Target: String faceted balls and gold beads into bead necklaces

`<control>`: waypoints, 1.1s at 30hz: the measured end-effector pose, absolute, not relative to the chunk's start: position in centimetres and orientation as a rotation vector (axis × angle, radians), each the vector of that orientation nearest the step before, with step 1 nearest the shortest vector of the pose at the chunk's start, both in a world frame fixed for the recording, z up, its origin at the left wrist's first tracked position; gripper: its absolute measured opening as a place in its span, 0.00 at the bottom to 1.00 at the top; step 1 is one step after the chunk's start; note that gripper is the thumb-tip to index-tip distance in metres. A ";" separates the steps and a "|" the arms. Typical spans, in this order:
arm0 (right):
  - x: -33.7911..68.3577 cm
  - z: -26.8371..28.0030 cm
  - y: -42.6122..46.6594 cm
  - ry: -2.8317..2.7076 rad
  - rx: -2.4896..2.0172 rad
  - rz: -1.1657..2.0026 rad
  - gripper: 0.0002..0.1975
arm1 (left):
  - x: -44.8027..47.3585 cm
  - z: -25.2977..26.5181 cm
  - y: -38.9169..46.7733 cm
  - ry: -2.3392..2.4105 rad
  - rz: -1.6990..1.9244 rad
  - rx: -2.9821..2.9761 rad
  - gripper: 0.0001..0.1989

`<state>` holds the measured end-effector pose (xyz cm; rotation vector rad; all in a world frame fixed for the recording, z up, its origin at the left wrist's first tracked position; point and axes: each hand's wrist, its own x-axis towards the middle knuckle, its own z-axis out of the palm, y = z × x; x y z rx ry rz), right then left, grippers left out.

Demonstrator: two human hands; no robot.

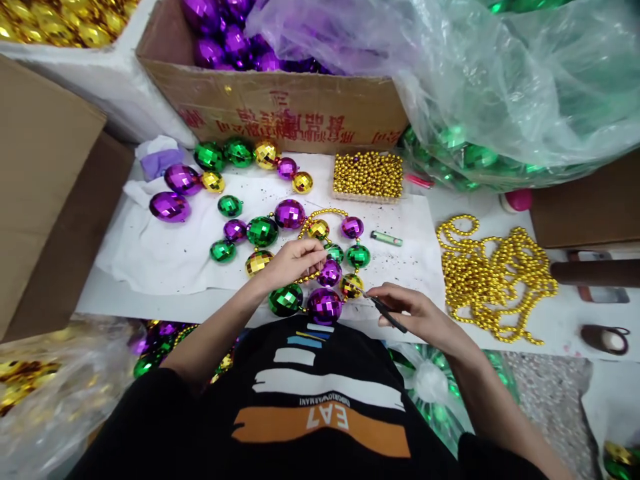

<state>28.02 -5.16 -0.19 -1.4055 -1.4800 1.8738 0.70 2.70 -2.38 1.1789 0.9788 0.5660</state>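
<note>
My left hand (299, 259) is closed in a pinch over the beads, with what looks like a thin pale thread at its fingertips. Beneath and around it lies a loop of faceted balls, among them a purple ball (325, 305), a green ball (285, 299) and a gold ball (351, 286). Part of a small gold bead strand (334, 211) runs inside the loop and passes behind the hand. My right hand (407, 312) grips a black-handled tool (389, 316), its thin metal tip beside the gold ball. The tool's exact kind is unclear.
Behind stands a tub of small gold beads (368, 176) and a cardboard box (280, 107) of purple balls. A green lighter (386, 239) lies right of the loop, near piled gold bead strands (493, 280). A plastic bag (500, 87) overhangs the back right.
</note>
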 end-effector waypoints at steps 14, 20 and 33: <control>27.5 -0.2 -2.4 -1.942 -1.251 1.709 0.18 | 0.4 -1.6 2.9 0.926 0.346 1.329 0.15; 27.1 -0.8 -1.6 -1.914 -1.180 1.730 0.17 | 0.3 -2.1 3.1 0.890 0.369 1.402 0.15; 26.9 -0.7 -2.4 -2.200 -1.225 1.370 0.15 | 0.5 -2.7 2.9 0.929 0.375 1.289 0.14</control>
